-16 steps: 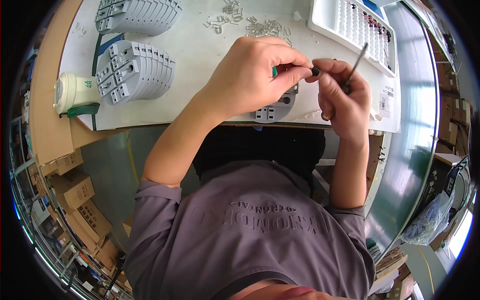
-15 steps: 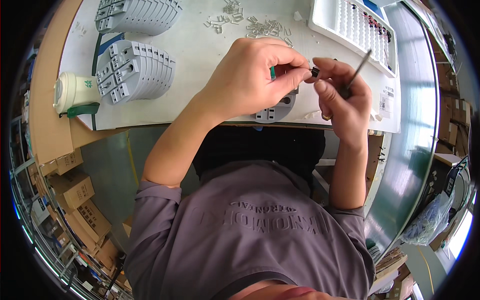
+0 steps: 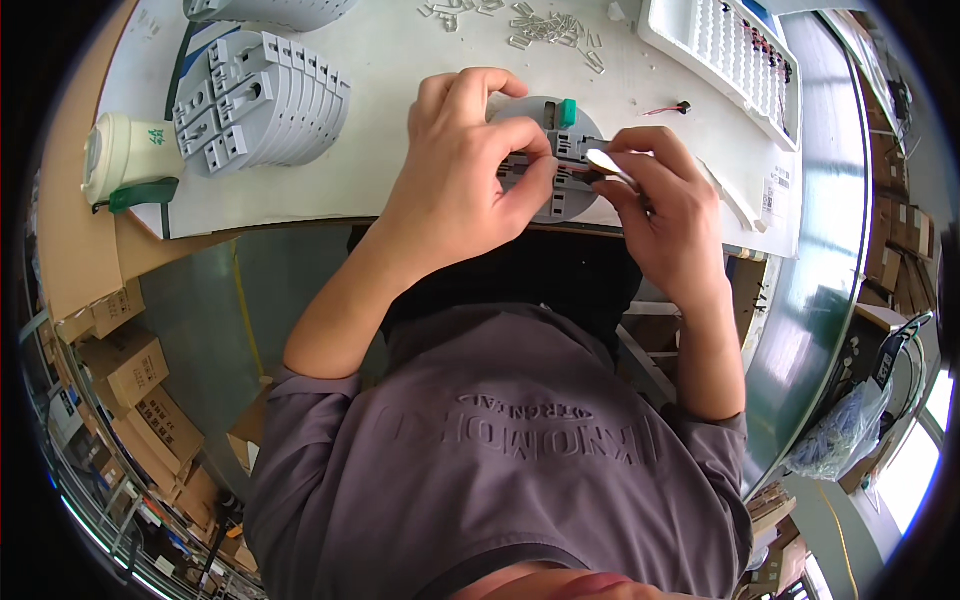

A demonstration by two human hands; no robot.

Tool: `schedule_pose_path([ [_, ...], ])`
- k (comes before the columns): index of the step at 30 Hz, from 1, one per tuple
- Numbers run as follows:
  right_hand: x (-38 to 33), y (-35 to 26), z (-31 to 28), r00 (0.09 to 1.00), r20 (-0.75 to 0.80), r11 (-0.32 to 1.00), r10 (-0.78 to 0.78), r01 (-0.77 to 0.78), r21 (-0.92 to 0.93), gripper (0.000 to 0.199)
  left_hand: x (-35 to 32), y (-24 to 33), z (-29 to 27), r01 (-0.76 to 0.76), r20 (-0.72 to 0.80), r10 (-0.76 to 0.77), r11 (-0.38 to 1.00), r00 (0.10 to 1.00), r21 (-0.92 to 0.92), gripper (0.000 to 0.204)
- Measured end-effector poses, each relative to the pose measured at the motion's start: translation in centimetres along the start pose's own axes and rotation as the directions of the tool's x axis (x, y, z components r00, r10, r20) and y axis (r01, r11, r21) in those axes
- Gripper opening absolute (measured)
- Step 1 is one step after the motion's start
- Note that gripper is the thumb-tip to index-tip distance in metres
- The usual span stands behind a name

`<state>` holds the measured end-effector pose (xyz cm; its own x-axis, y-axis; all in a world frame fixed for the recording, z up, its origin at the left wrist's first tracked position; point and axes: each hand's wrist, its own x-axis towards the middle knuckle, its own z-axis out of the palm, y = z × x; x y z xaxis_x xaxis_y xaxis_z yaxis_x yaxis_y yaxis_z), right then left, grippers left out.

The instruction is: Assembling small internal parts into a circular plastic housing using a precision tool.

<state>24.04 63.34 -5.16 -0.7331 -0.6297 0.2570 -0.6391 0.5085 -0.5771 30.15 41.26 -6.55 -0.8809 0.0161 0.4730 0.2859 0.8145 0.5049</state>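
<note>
A round grey plastic plate [image 3: 562,205] with slots and raised blocks lies near the table's front edge, a small green block [image 3: 568,112] at its far side. Over its left part is my left hand [image 3: 475,165], thumb and forefinger pinched on a thin reddish wire [image 3: 565,167]. The wire runs toward a small dark piece [image 3: 584,176] at the plate's middle. From the right, my right hand [image 3: 668,205] closes on a slim tool [image 3: 608,163] whose bright, pale end shows between the fingers. Its exact kind is unclear.
Stacked grey plates [image 3: 265,105] stand to the left, beside a cream tub [image 3: 130,150] with a green handle. Loose clear clips [image 3: 545,28] lie at the back. A small black part [image 3: 683,107] with a red wire lies near a white foam tray [image 3: 720,60].
Both hands have come down from holding a small black part in the air to the grey plate. My left hand moved left. The tool in my right hand has swung from pointing up-right toward the plate.
</note>
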Motion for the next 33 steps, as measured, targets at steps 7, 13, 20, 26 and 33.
schedule_pose_path([
  [7,1.0,-1.5,-1.0,0.989,0.113,0.950,-0.096,0.125,-0.286,0.011,-1.8,-1.1,0.9,0.083,0.139,-0.053,0.973,0.989,-0.216,0.031],
  [13,0.6,-1.9,-1.2,0.976,0.194,0.901,-0.097,0.169,-0.400,0.013,-2.5,-1.6,0.6,0.110,0.188,-0.057,0.952,0.981,-0.285,0.069],
  [20,-2.2,-1.8,1.3,0.983,0.121,0.860,-0.138,0.179,-0.477,0.025,-1.7,-1.6,1.3,0.012,0.100,0.009,0.979,0.995,-0.205,0.097],
  [26,-3.3,-0.2,2.4,0.975,-0.007,0.870,-0.220,0.193,-0.454,0.044,0.5,-0.4,0.3,0.040,0.331,-0.040,0.999,0.943,0.008,0.111],
  [33,-0.7,-1.9,-3.7,0.988,-0.105,0.952,0.112,-0.076,0.297,0.044,0.2,-0.6,0.9,-0.082,0.090,0.086,0.995,0.992,-0.054,0.110],
])
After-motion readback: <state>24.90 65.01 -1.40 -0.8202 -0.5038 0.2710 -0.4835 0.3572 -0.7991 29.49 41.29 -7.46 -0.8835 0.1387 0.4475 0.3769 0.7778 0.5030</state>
